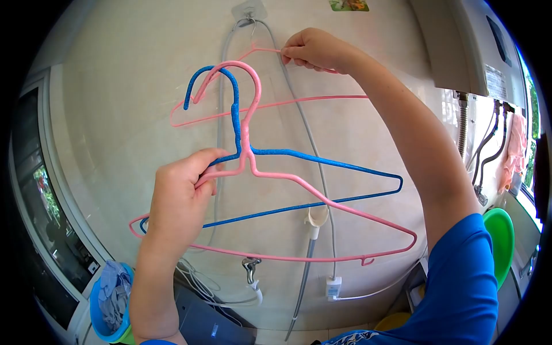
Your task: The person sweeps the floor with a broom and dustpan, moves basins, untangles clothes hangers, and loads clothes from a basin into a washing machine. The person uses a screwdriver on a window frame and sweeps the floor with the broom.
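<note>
My left hand [181,187] is closed around the left shoulders of two hangers in front of the wall: a blue hanger [235,121] and a pink hanger [246,135] that overlaps it in front. Their hooks point up, side by side, and nothing hangs on either. Higher up, my right hand [316,49] pinches the right shoulder of another pink hanger [322,98]. That one is at the wall hook [246,22], tilted, with its thin metal hook up at it. My right forearm hides its right end.
A grey hose [305,118] loops down from the wall hook. Below are a metal tap [250,267] and a white plug [333,287]. A blue basket [99,319] with clothes stands lower left. At right are a white wall unit [457,46] and a green basin [499,244].
</note>
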Motion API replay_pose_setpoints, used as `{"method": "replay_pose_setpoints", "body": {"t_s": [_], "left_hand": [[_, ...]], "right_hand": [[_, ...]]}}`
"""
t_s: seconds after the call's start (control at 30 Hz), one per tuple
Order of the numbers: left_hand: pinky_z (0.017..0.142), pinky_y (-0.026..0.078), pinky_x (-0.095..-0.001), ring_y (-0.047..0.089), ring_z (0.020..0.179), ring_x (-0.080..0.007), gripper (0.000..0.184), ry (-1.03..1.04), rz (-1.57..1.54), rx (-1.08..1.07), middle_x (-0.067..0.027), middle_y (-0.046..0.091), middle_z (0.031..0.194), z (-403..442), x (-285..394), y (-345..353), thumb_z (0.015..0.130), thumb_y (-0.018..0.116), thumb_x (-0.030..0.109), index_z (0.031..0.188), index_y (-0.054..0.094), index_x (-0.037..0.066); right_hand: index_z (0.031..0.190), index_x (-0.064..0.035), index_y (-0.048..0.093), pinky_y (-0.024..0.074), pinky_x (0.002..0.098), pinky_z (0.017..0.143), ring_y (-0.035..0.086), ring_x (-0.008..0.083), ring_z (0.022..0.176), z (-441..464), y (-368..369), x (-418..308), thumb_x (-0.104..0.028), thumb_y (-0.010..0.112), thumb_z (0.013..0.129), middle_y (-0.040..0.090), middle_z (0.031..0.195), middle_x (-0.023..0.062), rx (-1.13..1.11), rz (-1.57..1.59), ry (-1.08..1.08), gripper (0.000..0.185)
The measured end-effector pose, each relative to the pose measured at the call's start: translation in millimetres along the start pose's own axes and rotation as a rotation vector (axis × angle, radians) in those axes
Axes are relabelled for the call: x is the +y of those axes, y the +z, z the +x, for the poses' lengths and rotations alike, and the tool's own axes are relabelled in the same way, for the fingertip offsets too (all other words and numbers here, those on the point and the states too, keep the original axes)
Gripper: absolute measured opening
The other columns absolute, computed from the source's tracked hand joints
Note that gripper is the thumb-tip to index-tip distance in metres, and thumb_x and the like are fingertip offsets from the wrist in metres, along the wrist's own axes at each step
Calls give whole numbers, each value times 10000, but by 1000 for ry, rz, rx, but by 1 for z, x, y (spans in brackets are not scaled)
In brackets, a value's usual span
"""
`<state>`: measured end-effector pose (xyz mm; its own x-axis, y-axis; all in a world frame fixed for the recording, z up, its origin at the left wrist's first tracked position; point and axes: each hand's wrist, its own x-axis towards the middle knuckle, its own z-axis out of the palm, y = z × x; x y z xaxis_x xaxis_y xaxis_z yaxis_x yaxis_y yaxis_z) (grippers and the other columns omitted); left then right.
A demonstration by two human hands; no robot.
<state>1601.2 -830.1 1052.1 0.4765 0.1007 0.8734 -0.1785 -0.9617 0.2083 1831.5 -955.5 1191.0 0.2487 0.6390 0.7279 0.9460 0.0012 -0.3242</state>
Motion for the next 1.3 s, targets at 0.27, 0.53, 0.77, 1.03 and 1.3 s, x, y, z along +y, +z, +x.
{"method": "replay_pose_setpoints", "body": {"t_s": [0.27,0.53,0.77,1.03,1.3], "left_hand": [[498,376,-216,469,531,-88,332,20,69,-67,-68,529,629,9,-2,9,674,416,-116,949,584,-31],[503,375,-219,468,539,-83,302,-13,4,-92,-50,505,613,13,-5,20,703,431,-93,951,590,-25],[498,369,-219,467,536,-81,285,-24,-19,-123,-39,499,612,18,2,16,723,436,-82,955,590,-25],[427,295,-210,354,462,-41,131,-22,12,-165,30,407,555,38,-13,21,822,552,128,785,563,3],[438,310,-213,373,481,-43,173,-132,-185,-249,39,423,559,63,-8,49,810,599,197,759,557,37]], "right_hand": [[752,-50,570,247,214,358,319,52,412,-1,-8,11,-201,453,845,438,539,-28,-33,-160,-30,213],[697,-77,529,249,215,370,295,47,417,3,-22,7,-200,438,852,425,534,-34,-208,-183,105,218],[822,-28,582,424,260,505,514,124,559,-9,-8,12,-250,475,860,567,661,49,129,-516,-111,250],[1001,16,563,468,295,688,595,206,771,-100,-5,-53,-398,616,770,607,781,97,-259,-313,-212,478],[816,17,551,436,408,673,555,343,764,-102,39,-40,-263,480,847,574,765,182,-138,-749,-156,290]]}}
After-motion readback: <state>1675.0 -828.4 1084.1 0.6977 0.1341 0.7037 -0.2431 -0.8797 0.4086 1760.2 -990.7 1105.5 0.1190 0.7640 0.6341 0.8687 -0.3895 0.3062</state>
